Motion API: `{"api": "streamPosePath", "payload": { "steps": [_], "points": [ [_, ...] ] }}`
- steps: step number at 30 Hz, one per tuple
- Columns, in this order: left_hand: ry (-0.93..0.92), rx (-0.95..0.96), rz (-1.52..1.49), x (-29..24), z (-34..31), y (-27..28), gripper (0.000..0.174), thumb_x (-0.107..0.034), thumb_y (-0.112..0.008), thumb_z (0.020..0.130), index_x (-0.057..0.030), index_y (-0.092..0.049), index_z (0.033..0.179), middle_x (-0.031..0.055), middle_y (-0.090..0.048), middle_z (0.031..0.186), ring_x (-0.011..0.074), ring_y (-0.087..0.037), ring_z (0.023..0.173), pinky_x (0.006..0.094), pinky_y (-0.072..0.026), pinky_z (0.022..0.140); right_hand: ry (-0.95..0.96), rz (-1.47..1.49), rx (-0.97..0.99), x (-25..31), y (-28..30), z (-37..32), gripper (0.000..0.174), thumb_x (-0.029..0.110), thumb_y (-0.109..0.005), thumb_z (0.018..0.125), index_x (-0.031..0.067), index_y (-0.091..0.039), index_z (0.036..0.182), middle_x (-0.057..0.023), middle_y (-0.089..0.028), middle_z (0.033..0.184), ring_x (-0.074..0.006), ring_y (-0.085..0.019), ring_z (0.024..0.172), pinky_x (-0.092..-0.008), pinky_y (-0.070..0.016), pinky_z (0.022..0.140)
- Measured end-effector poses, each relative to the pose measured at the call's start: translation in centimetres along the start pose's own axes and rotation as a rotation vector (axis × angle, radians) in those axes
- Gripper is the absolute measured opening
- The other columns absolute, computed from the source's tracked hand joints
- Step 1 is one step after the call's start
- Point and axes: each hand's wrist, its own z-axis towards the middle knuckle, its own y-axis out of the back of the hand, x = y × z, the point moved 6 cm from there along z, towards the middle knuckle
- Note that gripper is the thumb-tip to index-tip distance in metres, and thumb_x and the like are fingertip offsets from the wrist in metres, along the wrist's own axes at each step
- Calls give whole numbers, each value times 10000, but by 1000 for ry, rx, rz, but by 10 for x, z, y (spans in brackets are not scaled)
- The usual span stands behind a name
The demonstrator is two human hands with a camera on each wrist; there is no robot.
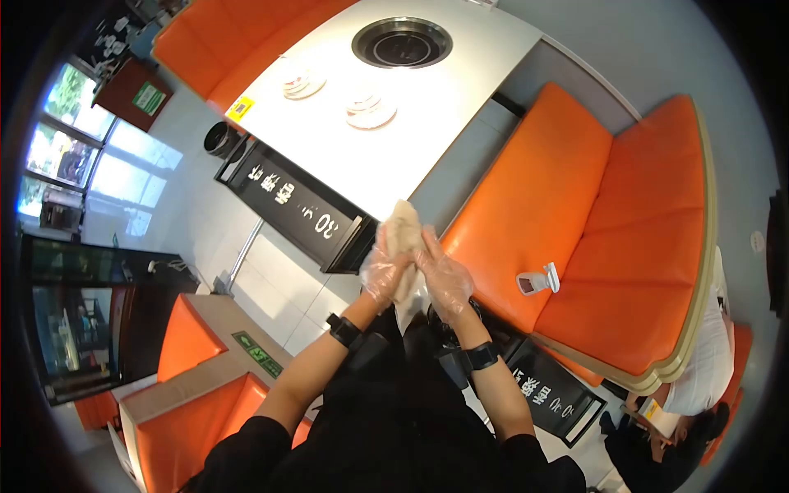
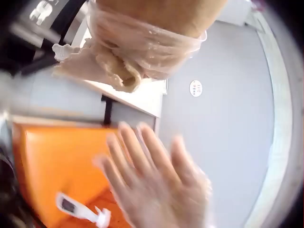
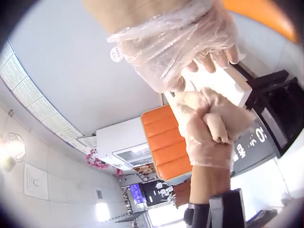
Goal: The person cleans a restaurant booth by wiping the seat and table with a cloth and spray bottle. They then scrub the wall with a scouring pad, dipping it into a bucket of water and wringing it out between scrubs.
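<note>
Both hands wear clear plastic gloves and are close together in front of the body. My left hand (image 1: 381, 269) grips a crumpled beige cloth (image 1: 403, 230); its thumb lies over the folds in the right wrist view. Beside it is my right hand (image 1: 445, 281), its fingers extended and slightly spread in the left wrist view, where it shows apart from the cloth (image 2: 116, 71). A white spray bottle (image 1: 536, 282) lies on the orange bench seat (image 1: 526, 189) to the right.
Ahead is a white table (image 1: 329, 156) with a round built-in cooker (image 1: 403, 43) and stacked dishes (image 1: 370, 112) on plates. A black lettered drawer unit (image 1: 288, 203) stands at the table's near end. Another person (image 1: 674, 427) sits at the lower right.
</note>
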Motion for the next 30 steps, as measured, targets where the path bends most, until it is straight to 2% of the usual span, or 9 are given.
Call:
{"api": "streamPosePath", "payload": {
  "steps": [2,3,5,10,14,16,21,26,30],
  "points": [
    [25,-106,95,-22,34,24,709,-103,-625,845,-80,-347,1498,149,-519,1367,209,-555,1138,286,-500,912,18,90,-9,-18,2,24,645,426,-525,1007,17,-379,1485,-142,-371,1550,-211,-377,1415,-302,-283,1159],
    [-194,-46,408,-37,63,43,694,-105,-621,839,-114,-377,1489,158,-517,1362,247,-538,1187,331,-473,981,17,88,-24,-14,6,29,645,426,-525,1007,17,-379,1485,-142,-371,1550,-211,-377,1415,-302,-283,1159],
    [-339,-158,882,-22,119,85,632,-61,-600,839,-159,-438,1442,196,-534,1323,375,-532,1191,423,-445,1034,-47,-88,-141,-8,24,34,612,396,-578,988,14,-442,1447,-109,-404,1536,-222,-398,1403,-314,-308,1142],
    [-410,267,1402,22,161,109,631,1,-494,844,-242,-503,1426,168,-451,1483,381,-530,1235,451,-433,1042,-26,109,-373,-43,70,53,555,342,-620,976,33,-487,1417,-27,-553,1370,-112,-557,1181,-257,-446,962],
    [-436,438,1425,16,159,63,704,37,-517,819,-329,-505,1420,130,-409,1528,374,-450,1332,507,-376,1063,-34,212,-429,-62,75,62,537,306,-616,981,31,-477,1422,-26,-584,1294,-101,-571,1119,-236,-448,920],
    [-455,549,1545,7,174,43,704,31,-542,814,-321,-496,1422,112,-359,1560,370,-396,1377,504,-384,1058,-83,-2,-426,-67,75,72,525,281,-611,985,32,-472,1426,-14,-603,1205,-81,-566,1012,-226,-449,878],
    [-524,497,1423,-11,243,-21,639,26,-518,837,-306,-520,1384,95,-400,1515,370,-473,1297,493,-451,1005,-132,84,-477,-23,36,84,482,258,-584,991,-2,-509,1390,-6,-617,1017,-79,-511,823,-227,-444,787],
    [-499,521,1477,-23,276,-74,636,32,-490,845,-291,-521,1392,117,-405,1513,358,-482,1281,491,-457,986,-38,175,-474,-41,32,92,484,267,-580,990,27,-508,1403,-7,-608,963,-78,-485,786,-216,-428,754],
    [-676,566,1376,0,229,-32,642,54,-492,815,-274,-546,1364,132,-403,1516,360,-445,1319,510,-415,1011,-95,95,-488,-39,38,91,471,268,-581,989,44,-514,1399,-30,-610,1115,-87,-547,929,-209,-452,814]
  ]
}}
